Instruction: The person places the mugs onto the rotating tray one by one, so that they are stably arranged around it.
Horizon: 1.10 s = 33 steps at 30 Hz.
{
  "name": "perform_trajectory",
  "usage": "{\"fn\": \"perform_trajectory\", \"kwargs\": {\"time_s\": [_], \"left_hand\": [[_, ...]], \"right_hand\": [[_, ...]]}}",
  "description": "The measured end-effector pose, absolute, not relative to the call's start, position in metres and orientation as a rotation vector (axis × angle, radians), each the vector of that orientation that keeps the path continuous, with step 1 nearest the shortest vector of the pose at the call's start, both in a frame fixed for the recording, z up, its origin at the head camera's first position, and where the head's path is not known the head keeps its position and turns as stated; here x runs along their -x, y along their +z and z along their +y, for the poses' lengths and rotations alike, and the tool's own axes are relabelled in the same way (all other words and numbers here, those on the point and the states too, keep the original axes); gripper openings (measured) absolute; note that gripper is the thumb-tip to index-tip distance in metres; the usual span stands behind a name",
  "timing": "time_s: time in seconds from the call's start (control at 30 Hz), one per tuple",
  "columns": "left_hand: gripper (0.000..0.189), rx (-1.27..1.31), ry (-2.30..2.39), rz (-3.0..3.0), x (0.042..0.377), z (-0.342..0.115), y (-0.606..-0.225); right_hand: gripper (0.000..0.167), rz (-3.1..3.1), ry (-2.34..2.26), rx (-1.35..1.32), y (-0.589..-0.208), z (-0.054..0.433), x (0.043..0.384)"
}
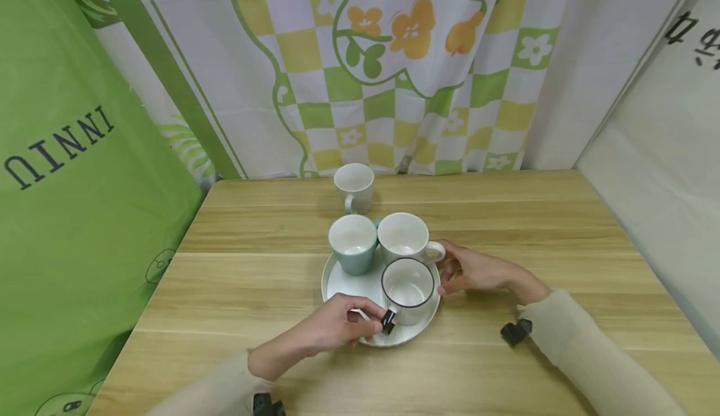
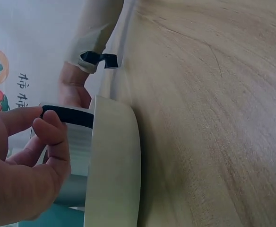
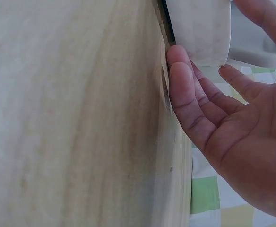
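My left hand (image 1: 340,321) pinches the black handle (image 1: 388,321) of a clear-looking mug with a dark rim (image 1: 408,291), which stands upright on a round white plate (image 1: 351,286). The left wrist view shows thumb and index finger at that handle (image 2: 69,116), just above the plate's rim (image 2: 113,161). At the plate's right side is my right hand (image 1: 478,269), fingers loosely extended, with fingertips right at the rim (image 3: 199,33). A light teal mug (image 1: 355,257) and a white mug (image 1: 402,238) stand at the plate's back half.
Behind the plate, another white mug (image 1: 354,186) stands on the wooden table (image 1: 253,278), its handle toward me. A patterned curtain (image 1: 405,104) hangs along the back edge. Green cloth (image 1: 101,216) borders the left, white cloth (image 1: 652,141) the right.
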<state>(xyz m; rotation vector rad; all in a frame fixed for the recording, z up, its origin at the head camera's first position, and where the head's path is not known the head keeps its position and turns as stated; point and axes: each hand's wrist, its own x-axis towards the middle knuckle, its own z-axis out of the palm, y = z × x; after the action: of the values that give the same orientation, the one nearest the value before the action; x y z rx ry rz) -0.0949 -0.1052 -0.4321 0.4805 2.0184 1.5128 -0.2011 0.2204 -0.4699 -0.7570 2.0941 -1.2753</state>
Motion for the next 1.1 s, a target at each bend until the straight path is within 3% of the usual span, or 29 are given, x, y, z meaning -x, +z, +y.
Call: {"fn": "perform_trajectory", "kwargs": {"time_s": [0.4,1.1], "left_hand": [[0.016,-0.441,1.551,2.015,0.09,-0.094,-0.436],[0.015,-0.401,1.588,1.984,0.086,-0.072,-0.44]], "right_hand": [[0.088,2.112,-1.265,0.774,-0.471,0.221,0.201],[0.077,2.008,-1.345,0.798,-0.475,0.219,0.203]]}}
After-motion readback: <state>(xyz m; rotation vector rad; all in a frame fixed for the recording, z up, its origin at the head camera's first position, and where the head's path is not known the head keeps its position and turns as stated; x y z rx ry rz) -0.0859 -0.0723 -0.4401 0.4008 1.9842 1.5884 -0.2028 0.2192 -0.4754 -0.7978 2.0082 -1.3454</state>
